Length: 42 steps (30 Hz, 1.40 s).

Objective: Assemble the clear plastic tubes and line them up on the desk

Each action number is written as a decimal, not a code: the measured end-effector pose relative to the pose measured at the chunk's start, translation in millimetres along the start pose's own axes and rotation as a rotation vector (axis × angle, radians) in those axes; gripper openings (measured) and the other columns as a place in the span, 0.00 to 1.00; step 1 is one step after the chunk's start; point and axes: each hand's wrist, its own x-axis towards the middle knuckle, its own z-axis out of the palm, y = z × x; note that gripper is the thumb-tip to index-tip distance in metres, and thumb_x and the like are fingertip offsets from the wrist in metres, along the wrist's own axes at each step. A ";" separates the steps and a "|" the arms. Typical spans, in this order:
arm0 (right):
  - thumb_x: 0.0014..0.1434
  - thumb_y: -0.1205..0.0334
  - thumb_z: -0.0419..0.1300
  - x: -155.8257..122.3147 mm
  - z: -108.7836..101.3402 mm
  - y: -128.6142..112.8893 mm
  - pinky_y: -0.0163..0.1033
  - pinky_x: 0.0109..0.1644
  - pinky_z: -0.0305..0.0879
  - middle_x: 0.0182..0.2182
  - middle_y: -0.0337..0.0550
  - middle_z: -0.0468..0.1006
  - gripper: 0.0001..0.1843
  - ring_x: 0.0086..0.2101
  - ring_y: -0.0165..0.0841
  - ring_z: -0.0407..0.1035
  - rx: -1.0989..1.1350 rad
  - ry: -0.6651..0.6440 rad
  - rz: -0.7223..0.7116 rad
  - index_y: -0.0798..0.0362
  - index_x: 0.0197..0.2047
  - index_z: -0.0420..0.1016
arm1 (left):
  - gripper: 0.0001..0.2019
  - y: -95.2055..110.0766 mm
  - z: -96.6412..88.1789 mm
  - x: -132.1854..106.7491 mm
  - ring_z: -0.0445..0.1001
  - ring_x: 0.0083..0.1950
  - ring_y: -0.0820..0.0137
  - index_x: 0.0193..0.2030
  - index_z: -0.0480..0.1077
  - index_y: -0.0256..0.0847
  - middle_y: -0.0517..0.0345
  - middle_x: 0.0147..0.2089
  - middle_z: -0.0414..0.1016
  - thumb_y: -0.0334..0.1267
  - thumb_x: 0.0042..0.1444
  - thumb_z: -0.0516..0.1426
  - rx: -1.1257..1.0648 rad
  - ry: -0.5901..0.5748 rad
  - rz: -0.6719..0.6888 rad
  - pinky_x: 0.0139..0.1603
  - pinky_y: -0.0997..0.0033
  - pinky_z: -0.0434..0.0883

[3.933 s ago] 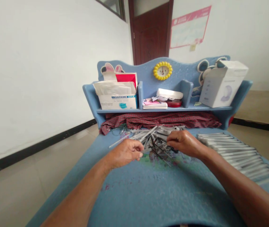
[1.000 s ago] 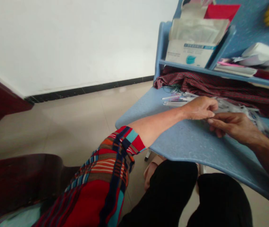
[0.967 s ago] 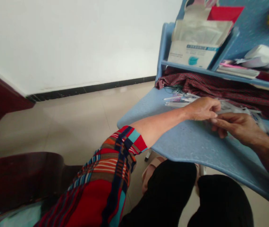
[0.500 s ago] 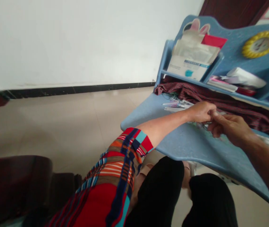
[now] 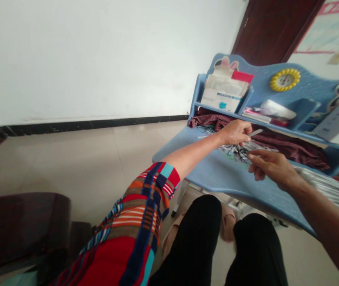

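Observation:
My left hand (image 5: 235, 133) is closed above the blue desk (image 5: 205, 167), and a thin pale strip (image 5: 256, 132) juts out from its fingers to the right. My right hand (image 5: 272, 165) hovers just to the right of it and lower, thumb drawn in against curled fingers. Whatever its fingertips hold, if anything, is too small to name. Between and beneath the hands lies a loose heap of small white and dark slender pieces (image 5: 237, 153). Many long white rods (image 5: 333, 186) lie side by side near my right forearm.
A bundled dark red checked cloth (image 5: 291, 149) lies along the back of the desk. Shelves behind hold a white box (image 5: 220, 99), small items and a yellow flower-shaped clock (image 5: 285, 80). Dark wooden furniture (image 5: 23, 230) stands at lower left.
My hands were together at the fingers and have come apart, the left going up and left. The pale strip now shows clearly in it. The view has swung to the right.

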 end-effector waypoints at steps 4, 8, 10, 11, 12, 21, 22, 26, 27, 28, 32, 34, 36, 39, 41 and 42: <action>0.51 0.47 0.58 -12.4 6.9 -1.1 0.31 0.15 0.56 0.18 0.40 0.73 0.19 0.14 0.27 0.64 -0.033 -0.109 -0.030 0.56 0.35 0.70 | 0.07 5.4 -15.0 -28.4 0.71 0.20 0.72 0.25 0.61 0.37 0.67 0.16 0.65 0.23 0.44 0.55 0.003 0.078 -0.089 0.21 0.76 0.63; 0.51 0.49 0.57 -21.0 16.1 -5.5 0.31 0.16 0.57 0.19 0.40 0.72 0.18 0.14 0.26 0.64 -0.068 -0.179 -0.081 0.57 0.35 0.71 | 0.07 7.7 -29.2 -53.5 0.71 0.20 0.73 0.27 0.61 0.38 0.67 0.16 0.65 0.24 0.45 0.55 0.031 0.179 -0.150 0.21 0.77 0.64; 0.52 0.50 0.56 -22.5 20.0 -6.3 0.30 0.17 0.57 0.19 0.39 0.72 0.18 0.14 0.26 0.64 -0.082 -0.201 -0.112 0.57 0.36 0.71 | 0.07 9.4 -33.3 -63.3 0.71 0.20 0.74 0.28 0.61 0.37 0.67 0.17 0.66 0.24 0.46 0.55 0.044 0.232 -0.180 0.21 0.78 0.65; 0.53 0.50 0.56 -22.4 21.6 -5.8 0.30 0.17 0.57 0.19 0.39 0.71 0.17 0.14 0.26 0.64 -0.085 -0.212 -0.131 0.57 0.36 0.71 | 0.07 10.2 -34.5 -67.7 0.71 0.20 0.75 0.29 0.61 0.37 0.67 0.18 0.67 0.24 0.46 0.55 0.050 0.256 -0.195 0.20 0.78 0.65; 0.53 0.51 0.55 -22.0 23.1 -4.5 0.30 0.17 0.57 0.19 0.39 0.71 0.17 0.14 0.26 0.64 -0.086 -0.224 -0.152 0.57 0.35 0.72 | 0.07 10.8 -35.0 -71.8 0.71 0.19 0.75 0.29 0.61 0.37 0.66 0.17 0.67 0.24 0.46 0.55 0.057 0.277 -0.211 0.20 0.78 0.65; 0.53 0.52 0.55 -18.4 27.6 27.4 0.30 0.17 0.55 0.18 0.37 0.70 0.15 0.14 0.25 0.61 0.073 -0.293 -0.173 0.56 0.30 0.70 | 0.07 -6.9 -19.5 -93.8 0.71 0.20 0.76 0.29 0.63 0.37 0.67 0.17 0.67 0.24 0.45 0.56 0.126 0.455 -0.355 0.21 0.80 0.65; 0.52 0.52 0.55 -18.6 26.9 31.5 0.30 0.17 0.55 0.18 0.37 0.70 0.14 0.14 0.24 0.61 0.109 -0.291 -0.172 0.56 0.30 0.70 | 0.07 -9.2 -16.9 -93.7 0.71 0.20 0.76 0.29 0.63 0.37 0.67 0.17 0.67 0.24 0.45 0.56 0.131 0.473 -0.373 0.21 0.81 0.65; 0.53 0.53 0.55 -17.6 24.5 47.5 0.30 0.19 0.55 0.20 0.37 0.70 0.13 0.16 0.24 0.61 0.238 -0.287 -0.203 0.56 0.31 0.68 | 0.07 -10.8 -9.8 -89.9 0.71 0.21 0.77 0.29 0.62 0.38 0.67 0.18 0.68 0.24 0.46 0.55 0.148 0.544 -0.423 0.20 0.81 0.65; 0.53 0.53 0.55 -17.0 24.4 51.0 0.30 0.20 0.55 0.20 0.37 0.70 0.13 0.16 0.24 0.60 0.269 -0.287 -0.212 0.56 0.32 0.68 | 0.07 -9.4 -9.0 -88.6 0.71 0.21 0.77 0.29 0.61 0.38 0.67 0.18 0.68 0.24 0.47 0.55 0.152 0.558 -0.430 0.20 0.81 0.65; 0.54 0.53 0.55 -16.5 24.5 54.0 0.30 0.20 0.54 0.21 0.37 0.69 0.12 0.17 0.24 0.60 0.300 -0.289 -0.222 0.55 0.32 0.68 | 0.07 -7.6 -8.5 -87.3 0.71 0.21 0.77 0.29 0.61 0.38 0.67 0.18 0.68 0.24 0.47 0.55 0.157 0.568 -0.435 0.20 0.81 0.65; 0.54 0.55 0.55 -17.5 25.7 59.3 0.31 0.21 0.54 0.21 0.36 0.68 0.11 0.18 0.24 0.60 0.397 -0.293 -0.257 0.55 0.33 0.67 | 0.07 0.8 -7.1 -83.8 0.72 0.21 0.75 0.29 0.62 0.38 0.66 0.18 0.68 0.25 0.45 0.57 0.176 0.576 -0.447 0.20 0.80 0.66; 0.55 0.56 0.55 -19.5 26.1 58.4 0.31 0.22 0.55 0.21 0.36 0.68 0.11 0.18 0.24 0.60 0.387 -0.284 -0.281 0.55 0.33 0.67 | 0.07 4.4 -6.6 -83.2 0.71 0.20 0.75 0.29 0.62 0.37 0.66 0.18 0.69 0.25 0.45 0.57 0.178 0.569 -0.446 0.20 0.80 0.66; 0.55 0.56 0.55 -20.7 26.2 57.4 0.31 0.22 0.55 0.21 0.37 0.68 0.10 0.19 0.25 0.60 0.348 -0.266 -0.302 0.56 0.33 0.68 | 0.07 7.3 -6.8 -83.8 0.71 0.20 0.75 0.29 0.63 0.37 0.66 0.18 0.69 0.25 0.45 0.58 0.172 0.562 -0.441 0.20 0.80 0.66; 0.55 0.56 0.54 -20.4 26.2 59.8 0.31 0.23 0.57 0.22 0.37 0.68 0.10 0.20 0.26 0.61 0.303 -0.236 -0.312 0.56 0.34 0.69 | 0.07 11.1 -10.0 -88.6 0.71 0.20 0.75 0.29 0.63 0.36 0.65 0.18 0.69 0.25 0.44 0.58 0.148 0.574 -0.421 0.20 0.80 0.66; 0.56 0.56 0.54 -21.9 26.2 62.7 0.31 0.24 0.58 0.22 0.37 0.68 0.11 0.20 0.26 0.62 0.270 -0.210 -0.320 0.56 0.34 0.69 | 0.07 14.4 -16.3 -95.4 0.72 0.21 0.75 0.29 0.63 0.37 0.65 0.19 0.70 0.26 0.44 0.58 0.129 0.611 -0.402 0.20 0.79 0.67; 0.56 0.55 0.54 -24.4 26.7 63.4 0.32 0.24 0.58 0.21 0.37 0.69 0.12 0.20 0.27 0.62 0.242 -0.182 -0.331 0.56 0.33 0.70 | 0.07 16.4 -21.3 -100.2 0.72 0.21 0.75 0.29 0.63 0.37 0.64 0.20 0.70 0.26 0.44 0.57 0.121 0.636 -0.391 0.20 0.79 0.67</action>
